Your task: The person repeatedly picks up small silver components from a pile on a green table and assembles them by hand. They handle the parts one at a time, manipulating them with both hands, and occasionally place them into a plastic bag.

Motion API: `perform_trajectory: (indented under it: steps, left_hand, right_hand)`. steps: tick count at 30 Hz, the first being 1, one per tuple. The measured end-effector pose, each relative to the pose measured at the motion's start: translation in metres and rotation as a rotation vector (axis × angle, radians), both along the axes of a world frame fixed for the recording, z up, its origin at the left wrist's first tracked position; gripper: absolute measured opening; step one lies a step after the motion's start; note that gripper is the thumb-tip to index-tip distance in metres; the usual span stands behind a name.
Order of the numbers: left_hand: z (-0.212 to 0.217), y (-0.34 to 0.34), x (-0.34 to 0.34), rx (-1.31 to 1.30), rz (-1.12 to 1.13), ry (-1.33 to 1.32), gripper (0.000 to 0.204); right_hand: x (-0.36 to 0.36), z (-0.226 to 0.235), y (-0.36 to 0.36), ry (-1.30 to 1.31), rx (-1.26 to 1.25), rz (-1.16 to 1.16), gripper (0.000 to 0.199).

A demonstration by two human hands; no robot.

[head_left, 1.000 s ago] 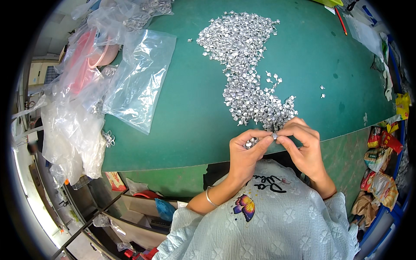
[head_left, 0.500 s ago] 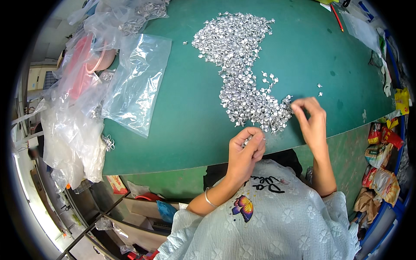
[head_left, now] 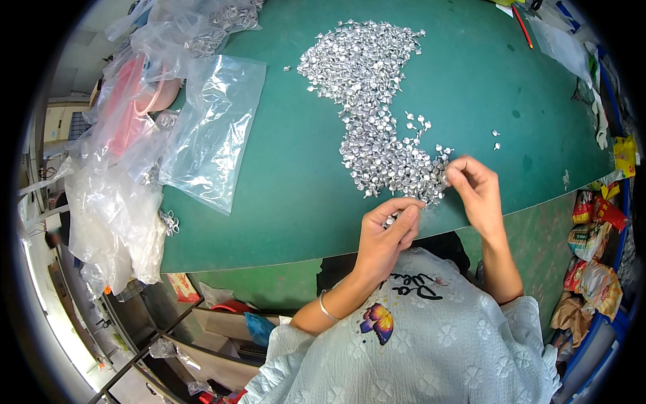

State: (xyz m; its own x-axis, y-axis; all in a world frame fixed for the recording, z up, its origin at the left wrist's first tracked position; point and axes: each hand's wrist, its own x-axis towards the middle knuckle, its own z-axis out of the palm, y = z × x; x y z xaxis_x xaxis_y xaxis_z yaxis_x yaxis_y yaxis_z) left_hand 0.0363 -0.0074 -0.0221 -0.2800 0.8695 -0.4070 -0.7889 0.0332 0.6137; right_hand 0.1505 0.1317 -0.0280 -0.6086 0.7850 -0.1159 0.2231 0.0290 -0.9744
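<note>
Small silvery metal pieces with round heads and short stems lie in a long pile point(head_left: 367, 101) on the green table point(head_left: 289, 182). My left hand point(head_left: 390, 232) is curled at the table's near edge, with several of these metal pieces point(head_left: 391, 220) showing between thumb and fingers. At the pile's near right end, my right hand point(head_left: 476, 192) has its thumb and forefinger pinched together. Whatever is between those fingertips is too small to make out. A few loose pieces point(head_left: 496, 139) lie to the right, apart from the pile.
A flat clear plastic bag point(head_left: 219, 128) lies left of the pile. Beyond it are crumpled plastic bags point(head_left: 108, 215) and a pink basket point(head_left: 158, 94). A red pencil point(head_left: 523, 28) lies at the far right. Colourful packages point(head_left: 592, 269) stand beside the table's right edge.
My right hand has shifted slightly left and down against the pile's near end. My left hand has moved a little right, toward it, still curled around metal pieces.
</note>
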Motion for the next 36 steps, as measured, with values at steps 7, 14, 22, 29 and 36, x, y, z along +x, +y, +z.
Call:
perform_trajectory:
  steps: [7, 14, 22, 29, 36]
  left_hand:
    - [0.015, 0.004, 0.005, -0.151, 0.047, 0.311, 0.018]
    - [0.017, 0.005, 0.004, -0.084, 0.132, 0.600, 0.017]
    - [0.019, 0.003, 0.004, -0.076, 0.127, 0.575, 0.017]
    - [0.008, 0.000, -0.003, -0.084, 0.023, -0.020, 0.013]
    - [0.004, -0.003, -0.012, 0.164, -0.003, -0.327, 0.015]
  right_hand:
    - [-0.008, 0.018, -0.031, 0.163, -0.089, 0.028, 0.009]
    - [-0.011, 0.026, -0.035, 0.119, 0.066, 0.066, 0.010]
    - [-0.010, 0.028, -0.035, 0.098, 0.179, 0.093, 0.011]
    - [-0.005, 0.022, -0.025, 0.064, 0.113, 0.065, 0.006]
    - [-0.003, -0.016, 0.024, -0.379, 0.843, -0.089, 0.012]
